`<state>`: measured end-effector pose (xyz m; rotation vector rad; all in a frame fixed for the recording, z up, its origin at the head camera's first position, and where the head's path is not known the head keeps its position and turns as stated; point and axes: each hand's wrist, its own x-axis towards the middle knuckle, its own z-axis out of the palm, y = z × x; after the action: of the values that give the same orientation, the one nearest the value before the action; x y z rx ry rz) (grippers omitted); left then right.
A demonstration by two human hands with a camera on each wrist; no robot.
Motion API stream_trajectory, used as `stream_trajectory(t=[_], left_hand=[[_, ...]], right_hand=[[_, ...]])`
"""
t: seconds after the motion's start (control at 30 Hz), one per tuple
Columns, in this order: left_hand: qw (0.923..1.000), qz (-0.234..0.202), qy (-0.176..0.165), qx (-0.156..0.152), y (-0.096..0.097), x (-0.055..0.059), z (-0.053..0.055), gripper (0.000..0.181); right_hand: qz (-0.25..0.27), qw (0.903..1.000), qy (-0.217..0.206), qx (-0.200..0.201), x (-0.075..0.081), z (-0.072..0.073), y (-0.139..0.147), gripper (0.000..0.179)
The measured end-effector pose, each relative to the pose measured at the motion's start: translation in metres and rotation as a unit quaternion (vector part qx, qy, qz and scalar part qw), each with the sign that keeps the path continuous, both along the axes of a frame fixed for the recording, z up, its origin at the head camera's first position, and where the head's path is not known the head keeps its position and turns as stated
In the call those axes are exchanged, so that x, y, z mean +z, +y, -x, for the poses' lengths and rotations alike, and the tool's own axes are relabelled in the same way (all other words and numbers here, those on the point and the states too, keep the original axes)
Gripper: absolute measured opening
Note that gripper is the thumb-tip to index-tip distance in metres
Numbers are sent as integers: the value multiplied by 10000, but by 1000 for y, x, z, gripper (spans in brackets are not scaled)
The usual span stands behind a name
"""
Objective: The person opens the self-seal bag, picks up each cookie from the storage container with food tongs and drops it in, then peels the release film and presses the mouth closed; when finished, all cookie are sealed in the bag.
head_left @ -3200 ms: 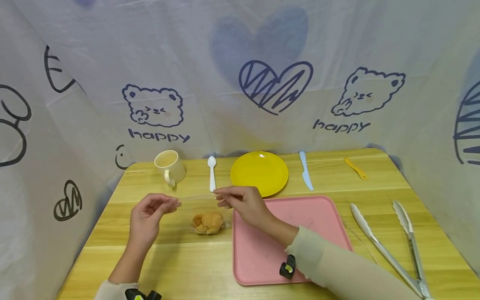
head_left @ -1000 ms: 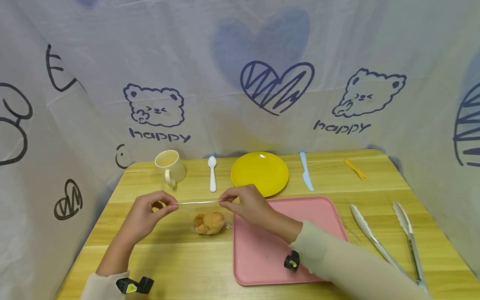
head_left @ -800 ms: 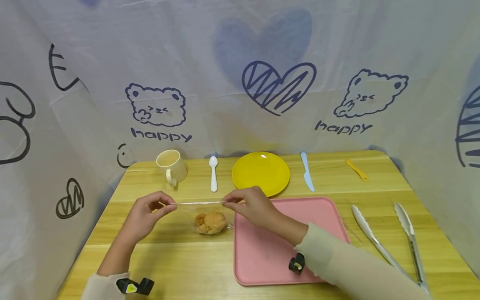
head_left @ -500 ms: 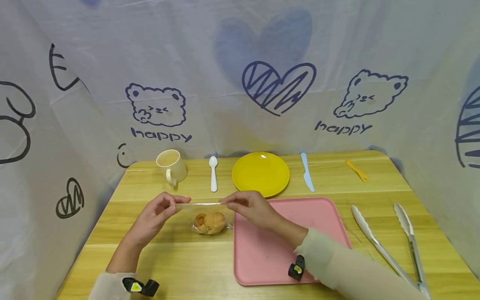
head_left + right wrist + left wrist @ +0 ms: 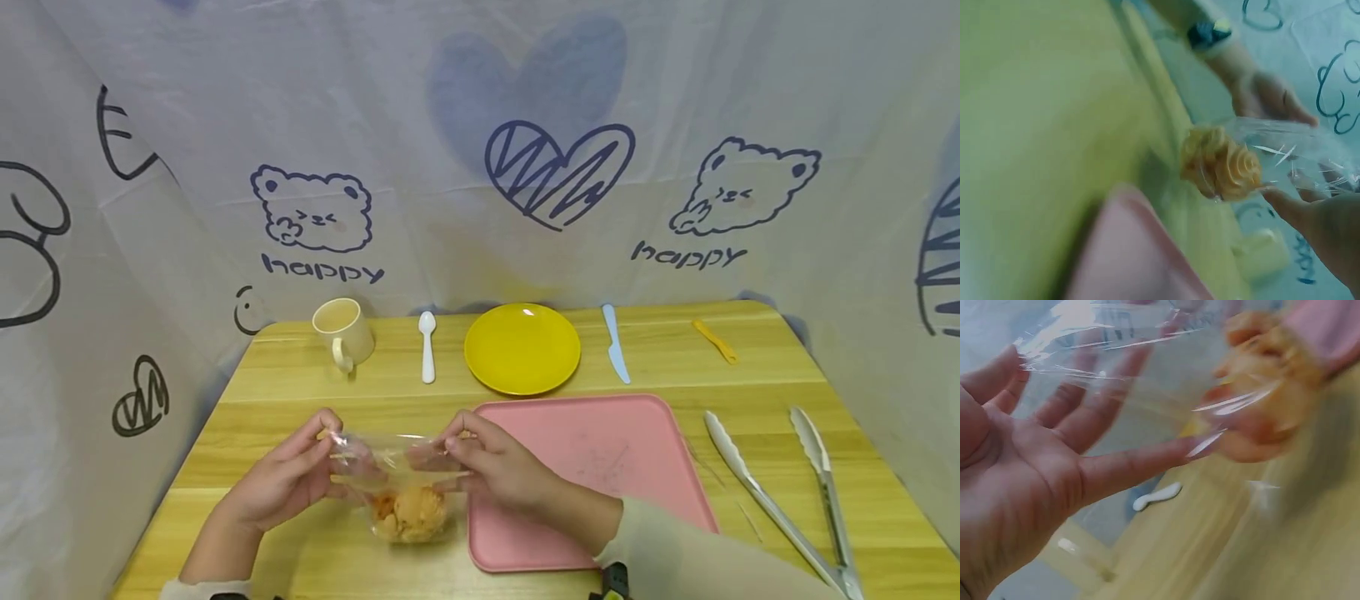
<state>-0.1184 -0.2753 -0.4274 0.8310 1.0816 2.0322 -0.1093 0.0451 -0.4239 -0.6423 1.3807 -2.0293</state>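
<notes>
Both hands hold up a clear plastic bag [image 5: 393,454] with golden-brown pastries [image 5: 411,514] at its bottom. My left hand [image 5: 281,483] pinches the bag's upper left corner between thumb and forefinger, other fingers spread behind the film. My right hand [image 5: 502,471] pinches the upper right corner, just over the left edge of the pink tray [image 5: 570,529]. In the right wrist view the pastries [image 5: 1225,165] show swirled ridges and hang clear of the wooden table. In the left wrist view the film partly covers the fingers, and the pastries [image 5: 1260,394] are blurred.
Along the back stand or lie a cream mug [image 5: 343,333], white spoon [image 5: 427,346], yellow plate [image 5: 522,348], light-blue knife [image 5: 615,343] and a small orange utensil [image 5: 714,342]. Metal tongs [image 5: 772,508] lie spread at the right. Thin twist-tie-like strands [image 5: 750,522] lie beside the tray.
The bag was lying on the table while both hands drew its top edge taut. Now it is lifted and nearer to me, pastries hanging at its bottom, with both hands lower.
</notes>
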Motion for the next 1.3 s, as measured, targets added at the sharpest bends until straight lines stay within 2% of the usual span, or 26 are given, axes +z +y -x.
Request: stream_trajectory(t=[0.1,0.2,0.3,0.43,0.57,0.67,0.73,0.87,0.93,1.0,1.03,1.07,1.1,1.13,1.17,1.2,1.23,1.27,1.3], left_hand=[[9970,-180,-556,-509,0,-6,-10,42],[9921,-150,-992,-749,-1,-18,-16,44],[9878,-48,-1343,-788,-2,-32,-15,43],[9835,175,-1717,-544,-4,-48,-4,43],[9788,565,-1970,-69,-4,-57,14,40],[9705,1177,-2046,500,-1,-59,28,34],[9603,1671,-2028,932,2,-59,36,29],[9334,2470,-1947,1727,7,-55,48,19],[9212,2765,-1802,2059,8,-51,50,12],[9051,3124,-1484,2472,10,-44,49,4],[8945,3348,-1187,2714,12,-40,47,8],[8789,3629,-774,2997,14,-36,44,13],[8566,3962,-246,3297,17,-32,40,18],[8265,4327,364,3583,20,-28,35,23],[7900,4659,1009,3855,24,-26,30,27],[7507,4901,1691,4095,28,-25,24,30],[7069,5108,2350,4291,33,-24,17,31],[6668,5229,2932,4427,39,-24,10,32],[6360,5290,3434,4446,45,-25,3,34]], right_hand=[[208,9943,-1031,172,-2,-13,-1,15],[173,9851,-1708,131,-8,-21,-1,17],[17,9798,-1998,-79,-17,-18,-3,20],[-249,9731,-2229,-532,-28,-3,-8,21],[-540,9658,-2371,-895,-36,19,-15,17],[-784,9616,-2396,-1081,-42,36,-21,13],[-909,9582,-2423,-1218,-45,46,-24,12],[-1073,9537,-2358,-1530,-48,58,-27,19],[-1237,9562,-2015,-1723,-46,59,-26,28],[-1718,9586,-994,-2044,-42,54,-23,36],[-1989,9537,-368,-2226,-39,51,-22,39],[-2257,9435,309,-2408,-36,46,-20,41],[-2498,9281,957,-2590,-34,40,-18,43],[-2730,9086,1583,-2736,-32,33,-17,44],[-2932,8893,2129,-2792,-30,26,-16,46],[-3010,8800,2488,-2704,-28,19,-16,49],[-3139,8702,2824,-2539,-27,11,-16,51],[-3318,8603,3091,-2328,-26,4,-17,54],[-3550,8496,3298,-2083,-26,-1,-19,56]])
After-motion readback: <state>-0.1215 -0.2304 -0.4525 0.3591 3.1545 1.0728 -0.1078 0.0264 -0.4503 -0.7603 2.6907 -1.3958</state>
